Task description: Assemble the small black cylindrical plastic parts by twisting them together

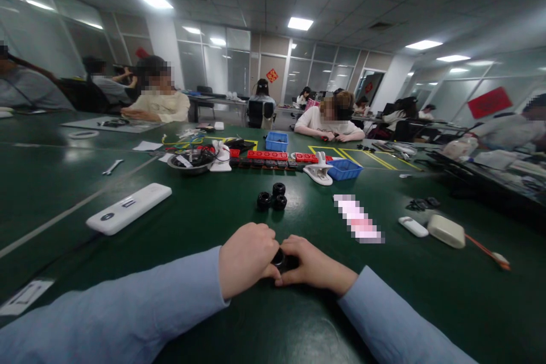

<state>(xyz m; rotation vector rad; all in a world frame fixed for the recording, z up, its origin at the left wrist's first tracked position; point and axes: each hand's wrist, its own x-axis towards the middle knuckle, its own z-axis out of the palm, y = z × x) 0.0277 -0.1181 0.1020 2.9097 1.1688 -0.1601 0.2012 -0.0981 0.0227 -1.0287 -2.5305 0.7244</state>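
My left hand [251,253] and my right hand [310,261] meet just above the green table [205,205], both closed around a small black wheel [279,260]. Fingers cover most of it, and only a dark rounded part shows between the hands. Beyond them, three black wheels with chunky tyres sit in a cluster: a left one [264,200], a back one [278,189] and a right one [280,202].
Behind the wheels are a red strip [267,155], blue bins [344,170], white clips [319,169] and a metal bowl [187,168] of wires. A white power bank [130,209] lies left; a beige case [446,231] lies right. Co-workers sit across the room.
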